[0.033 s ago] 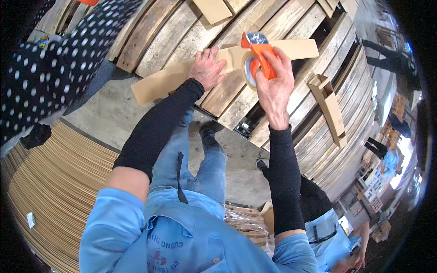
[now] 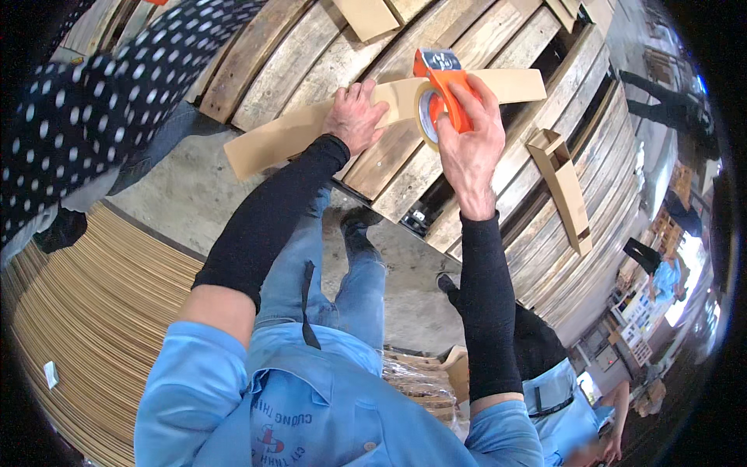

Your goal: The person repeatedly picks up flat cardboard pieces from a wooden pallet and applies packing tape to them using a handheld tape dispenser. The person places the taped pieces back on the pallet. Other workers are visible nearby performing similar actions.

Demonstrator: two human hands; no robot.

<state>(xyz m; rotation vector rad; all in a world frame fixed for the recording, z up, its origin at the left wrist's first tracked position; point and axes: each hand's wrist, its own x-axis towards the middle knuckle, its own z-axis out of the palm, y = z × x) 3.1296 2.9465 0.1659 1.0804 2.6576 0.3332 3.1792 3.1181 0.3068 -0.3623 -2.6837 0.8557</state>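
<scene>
A long, narrow cardboard piece lies slantwise across the wooden slats in front of me. My left hand grips it near the middle, with bent fingers over its far edge and the thumb on top. In my right hand is an orange tape dispenser with a roll of clear yellowish tape. The dispenser's metal head points away from me, above the cardboard's right half. Whether its tape touches the cardboard I cannot tell.
Slatted wooden pallets carry a folded cardboard channel at right and another cardboard piece at the far edge. A person in a polka-dot sleeve stands close at left, above a stack of flat cardboard. Another person is at lower right.
The polka-dot sleeve has shifted slightly to the right. The tape dispenser in my right hand has moved very slightly; my left hand stays in place.
</scene>
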